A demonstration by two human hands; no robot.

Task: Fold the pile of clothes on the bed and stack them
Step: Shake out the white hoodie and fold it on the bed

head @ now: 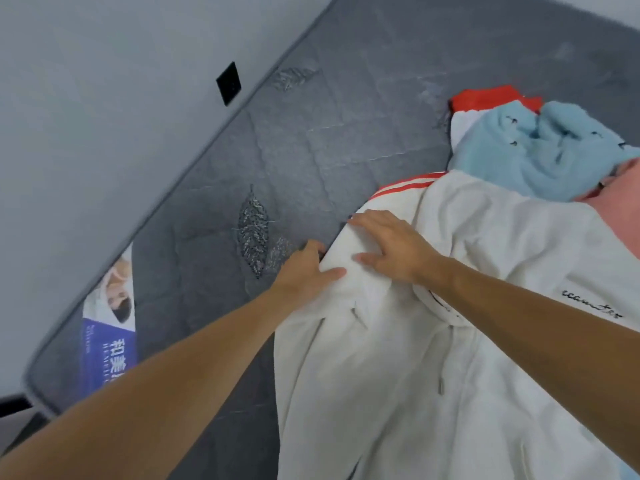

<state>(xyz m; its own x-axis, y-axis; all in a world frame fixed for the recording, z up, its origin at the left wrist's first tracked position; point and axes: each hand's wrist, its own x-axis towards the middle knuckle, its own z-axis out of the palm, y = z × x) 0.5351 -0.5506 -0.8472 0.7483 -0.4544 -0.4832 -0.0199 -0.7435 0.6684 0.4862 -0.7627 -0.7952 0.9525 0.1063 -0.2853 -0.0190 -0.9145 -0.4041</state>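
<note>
White hoodie [467, 306] is spread on the mattress [311, 116] at 5 o'clock, soft, floppy and probably light. Left hand [308, 271] pinches its folded edge; right hand [388, 244] presses flat, fingers spread. I'd grab sleeve or hem. Open room toward 10 o'clock; the blue top [540, 154] crowds 2 o'clock.

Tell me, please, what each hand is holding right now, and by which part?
The left hand grips the white hoodie at its folded far edge; the right hand only rests flat on it.
</note>
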